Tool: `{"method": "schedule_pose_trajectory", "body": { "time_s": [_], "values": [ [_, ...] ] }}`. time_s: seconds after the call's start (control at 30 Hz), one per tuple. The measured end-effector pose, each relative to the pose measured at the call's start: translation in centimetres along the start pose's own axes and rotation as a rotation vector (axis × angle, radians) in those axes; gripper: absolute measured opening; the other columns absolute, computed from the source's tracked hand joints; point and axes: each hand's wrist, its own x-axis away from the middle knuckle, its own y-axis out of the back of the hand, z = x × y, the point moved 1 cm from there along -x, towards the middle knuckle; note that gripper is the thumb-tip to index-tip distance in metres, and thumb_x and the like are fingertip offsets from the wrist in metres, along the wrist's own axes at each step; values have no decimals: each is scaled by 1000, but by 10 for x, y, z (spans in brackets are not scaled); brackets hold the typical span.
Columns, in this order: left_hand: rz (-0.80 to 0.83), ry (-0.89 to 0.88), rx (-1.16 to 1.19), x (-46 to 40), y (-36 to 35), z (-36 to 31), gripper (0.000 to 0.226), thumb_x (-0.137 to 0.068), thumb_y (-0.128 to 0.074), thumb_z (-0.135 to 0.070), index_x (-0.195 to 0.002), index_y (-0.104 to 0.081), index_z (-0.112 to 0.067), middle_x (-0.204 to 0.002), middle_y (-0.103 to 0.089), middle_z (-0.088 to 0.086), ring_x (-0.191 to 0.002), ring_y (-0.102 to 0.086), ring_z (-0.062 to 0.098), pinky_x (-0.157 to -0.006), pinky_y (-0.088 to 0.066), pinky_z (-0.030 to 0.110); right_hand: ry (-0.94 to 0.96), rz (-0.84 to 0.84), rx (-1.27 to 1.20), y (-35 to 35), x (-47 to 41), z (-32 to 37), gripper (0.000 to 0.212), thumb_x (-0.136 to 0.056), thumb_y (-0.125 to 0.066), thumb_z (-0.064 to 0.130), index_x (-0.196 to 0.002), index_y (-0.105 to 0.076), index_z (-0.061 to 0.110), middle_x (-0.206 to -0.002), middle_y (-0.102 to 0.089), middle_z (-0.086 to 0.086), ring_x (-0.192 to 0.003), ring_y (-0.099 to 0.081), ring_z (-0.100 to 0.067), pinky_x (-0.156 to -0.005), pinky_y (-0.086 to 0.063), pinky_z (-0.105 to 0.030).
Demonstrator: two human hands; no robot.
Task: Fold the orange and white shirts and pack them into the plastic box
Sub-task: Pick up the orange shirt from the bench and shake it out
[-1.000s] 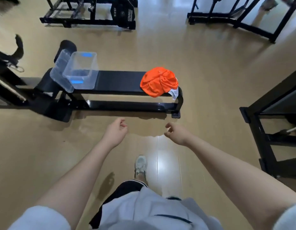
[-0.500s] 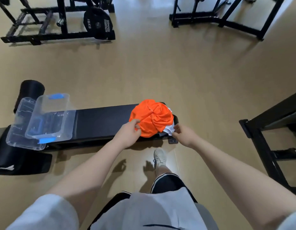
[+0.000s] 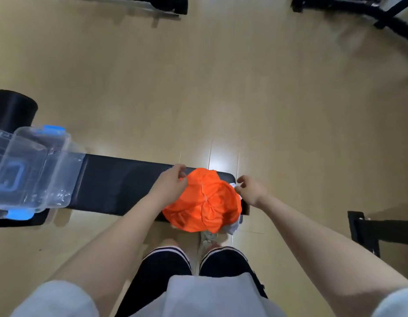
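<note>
A crumpled orange shirt lies in a ball on the right end of a black padded bench. A white shirt lies under it, showing only at the bundle's right and near edges. My left hand pinches the upper left edge of the orange shirt. My right hand has curled fingers at the bundle's right side and pinches a bit of the white fabric there. The clear plastic box with blue latches stands open on the bench's left end, well left of both hands.
The box's clear lid leans at its left side. A black roller pad sits behind it. Black gym frames stand at the far edge and at the right. My legs are against the bench's near side.
I have stepped up to the bench and both hands have reached the shirt bundle. From half a second ago, the hands have slid to its far left and right edges.
</note>
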Motion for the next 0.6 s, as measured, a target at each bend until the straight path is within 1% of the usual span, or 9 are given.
{"method": "schedule_pose_trajectory", "body": {
  "time_s": [0.1,0.2,0.27,0.33,0.4,0.47,0.5,0.53,0.6],
  "values": [
    [34,74,-12,-34,-8,16,44,-93,-44,-18,-136,-40,-13,-123,-58,2,-112,-54,21,-88,-42,28,-2,93,58,-16,-36,-6,45,-92,-51,29,-133,-45,10,-133,-55,-12,-122,-51,-29,-96,-40,-30],
    [123,95,-125,-73,-17,32,44,-93,-43,-17,-136,-40,-11,-120,-59,3,-112,-54,23,-94,-44,34,4,182,45,-41,-66,-14,56,-89,-58,24,-140,-37,15,-137,-49,-12,-125,-47,-28,-94,-35,-26],
    [132,101,-142,-99,-22,37,43,-92,-42,-15,-135,-41,-8,-116,-60,5,-111,-54,24,-94,-43,33,-10,139,19,-58,-87,-20,60,-87,-61,24,-140,-36,15,-138,-48,-12,-126,-45,-29,-97,-36,-29],
    [127,103,-119,-121,-31,38,42,-92,-42,-14,-133,-44,-7,-113,-62,5,-108,-55,23,-91,-41,30,-26,82,29,-74,-109,-25,65,-86,-61,27,-142,-32,13,-142,-43,-13,-132,-39,-29,-105,-34,-34],
    [129,109,-83,-136,-41,40,40,-92,-42,-14,-131,-47,-8,-111,-62,5,-107,-55,23,-88,-40,27,-15,97,144,-86,-128,-28,65,-87,-60,29,-143,-30,12,-151,-32,-12,-141,-24,-28,-113,-22,-34],
    [146,128,-71,-146,-53,46,37,-92,-41,-14,-128,-49,-8,-113,-62,5,-107,-56,23,-89,-42,29,-1,106,282,-95,-141,-30,52,-89,-57,30,-136,-41,16,-155,-23,-9,-145,-10,-28,-117,-12,-39],
    [157,138,-77,-149,-57,49,37,-92,-41,-14,-127,-49,-8,-116,-61,5,-107,-56,23,-89,-43,30,8,82,318,-99,-144,-30,40,-90,-54,28,-128,-50,18,-155,-24,-7,-145,-8,-28,-117,-10,-41],
    [171,150,-87,-151,-61,51,38,-92,-41,-14,-129,-48,-9,-116,-61,5,-106,-56,22,-88,-45,31,24,48,329,-103,-146,-30,30,-91,-50,26,-119,-55,19,-153,-28,-6,-145,-9,-27,-116,-8,-42],
    [214,166,-105,-152,-64,51,40,-93,-41,-15,-133,-45,-11,-115,-61,3,-103,-56,20,-86,-46,31,54,-5,281,-106,-142,-29,23,-93,-43,24,-110,-58,17,-143,-42,-3,-142,-20,-27,-115,-9,-42]
  ]
}}
